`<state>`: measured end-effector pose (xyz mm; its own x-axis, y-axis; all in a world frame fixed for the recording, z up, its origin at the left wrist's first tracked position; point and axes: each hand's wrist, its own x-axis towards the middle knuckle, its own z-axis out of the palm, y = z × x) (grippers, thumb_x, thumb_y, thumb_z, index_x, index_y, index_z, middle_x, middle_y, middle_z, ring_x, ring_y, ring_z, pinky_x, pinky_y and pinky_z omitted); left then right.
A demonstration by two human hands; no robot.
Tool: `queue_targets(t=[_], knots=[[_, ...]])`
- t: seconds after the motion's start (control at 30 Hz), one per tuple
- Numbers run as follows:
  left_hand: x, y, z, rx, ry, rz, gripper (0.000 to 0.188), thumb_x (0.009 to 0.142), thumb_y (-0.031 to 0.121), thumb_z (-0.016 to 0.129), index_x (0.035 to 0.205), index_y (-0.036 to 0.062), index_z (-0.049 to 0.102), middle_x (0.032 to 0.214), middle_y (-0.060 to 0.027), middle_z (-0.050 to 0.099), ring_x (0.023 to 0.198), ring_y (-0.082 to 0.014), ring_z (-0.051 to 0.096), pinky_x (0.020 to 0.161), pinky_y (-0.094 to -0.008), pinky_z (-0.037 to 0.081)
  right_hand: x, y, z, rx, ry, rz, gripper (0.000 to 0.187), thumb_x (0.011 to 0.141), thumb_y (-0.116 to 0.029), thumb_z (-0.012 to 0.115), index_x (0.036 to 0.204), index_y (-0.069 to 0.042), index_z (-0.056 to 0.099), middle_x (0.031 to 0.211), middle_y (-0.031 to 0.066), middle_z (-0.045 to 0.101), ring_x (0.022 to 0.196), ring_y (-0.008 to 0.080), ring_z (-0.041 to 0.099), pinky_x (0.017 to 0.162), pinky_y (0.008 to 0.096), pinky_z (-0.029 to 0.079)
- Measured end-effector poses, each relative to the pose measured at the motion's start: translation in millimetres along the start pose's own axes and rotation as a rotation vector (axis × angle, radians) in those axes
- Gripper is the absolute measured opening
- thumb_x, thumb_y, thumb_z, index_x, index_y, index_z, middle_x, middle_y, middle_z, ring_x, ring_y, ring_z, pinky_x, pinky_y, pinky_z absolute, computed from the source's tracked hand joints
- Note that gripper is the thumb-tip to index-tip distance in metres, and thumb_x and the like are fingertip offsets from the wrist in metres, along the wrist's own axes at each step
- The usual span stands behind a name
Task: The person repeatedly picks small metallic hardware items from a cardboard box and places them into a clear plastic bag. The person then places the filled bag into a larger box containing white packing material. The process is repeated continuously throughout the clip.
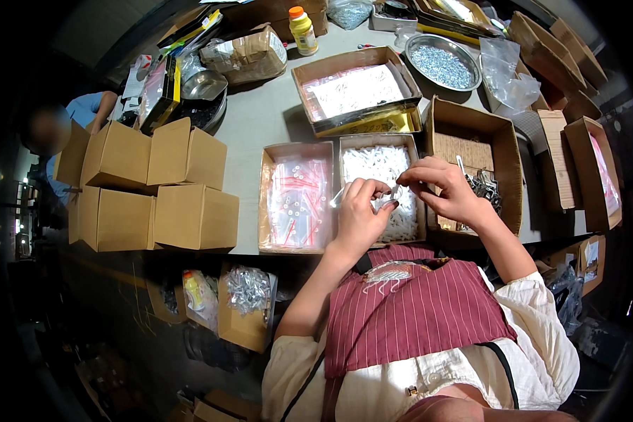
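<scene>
My left hand [363,212] is closed in a pinch over an open box of small white plastic pieces [376,163]. Between its thumb and fingers a small white piece [385,202] shows in part. From the other side my right hand [443,188] reaches in, its fingertips pinched close to the left ones; what they grip is too small to tell. Left of the white pieces stands a box of clear bags with red edges [295,200], small white rings lying on top. To the right, a deeper cardboard box [511,158] holds dark metal parts [482,188].
Folded-open cardboard boxes [190,214] stand at the left table edge, with a person in blue [91,109] beyond. Farther back are a box with white sheets [355,91], a metal bowl of small shiny parts [443,63] and an orange-capped bottle [303,32].
</scene>
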<state>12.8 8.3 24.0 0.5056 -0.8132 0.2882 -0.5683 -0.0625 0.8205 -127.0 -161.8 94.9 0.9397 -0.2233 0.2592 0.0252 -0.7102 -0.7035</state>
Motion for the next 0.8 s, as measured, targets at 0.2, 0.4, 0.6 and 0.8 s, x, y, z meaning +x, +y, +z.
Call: queue_targets(t=[0.2, 0.4, 0.6, 0.8], knots=[[3, -3, 12, 0.047, 0.012, 0.035, 0.032, 0.078, 0.001, 0.08, 0.107, 0.0047, 0.069, 0.107, -0.0112, 0.065, 0.098, -0.0284, 0.063, 0.069, -0.0354, 0.057, -13, -8, 14, -0.265, -0.153, -0.067, 0.045, 0.068, 0.002, 0.063, 0.11, -0.009, 0.075, 0.117, 0.0088, 0.069, 0.13, 0.0342, 0.053, 0.119, 0.0579, 0.03], [11, 11, 6, 0.181, 0.008, 0.202, 0.039, 0.071, -0.001, 0.075, 0.108, 0.0057, 0.065, 0.114, -0.0125, 0.063, 0.11, -0.0367, 0.057, 0.095, -0.0473, 0.046, -25, -14, 10, -0.255, -0.191, -0.072, 0.045, 0.07, -0.004, 0.066, 0.112, -0.015, 0.074, 0.138, 0.0046, 0.063, 0.15, 0.0378, 0.035, 0.124, 0.0709, 0.007], [2, -12, 23, 0.019, -0.104, 0.13, 0.031, 0.078, 0.013, 0.084, 0.099, 0.0046, 0.064, 0.096, -0.0117, 0.069, 0.095, -0.0356, 0.065, 0.086, -0.0451, 0.051, -27, 2, -11, -0.008, 0.149, -0.044, 0.028, 0.075, -0.005, 0.058, 0.094, -0.014, 0.076, 0.099, -0.0028, 0.075, 0.124, 0.0229, 0.062, 0.126, 0.0604, 0.015], [-1, -7, 26, -0.059, -0.125, -0.031, 0.032, 0.078, 0.016, 0.085, 0.101, 0.0087, 0.064, 0.098, -0.0073, 0.069, 0.103, -0.0317, 0.063, 0.093, -0.0426, 0.048, -58, 129, -30, -0.448, -0.017, 0.471, 0.022, 0.082, -0.008, 0.07, 0.102, -0.001, 0.064, 0.107, 0.0203, 0.068, 0.101, 0.0379, 0.066, 0.087, 0.0459, 0.054]])
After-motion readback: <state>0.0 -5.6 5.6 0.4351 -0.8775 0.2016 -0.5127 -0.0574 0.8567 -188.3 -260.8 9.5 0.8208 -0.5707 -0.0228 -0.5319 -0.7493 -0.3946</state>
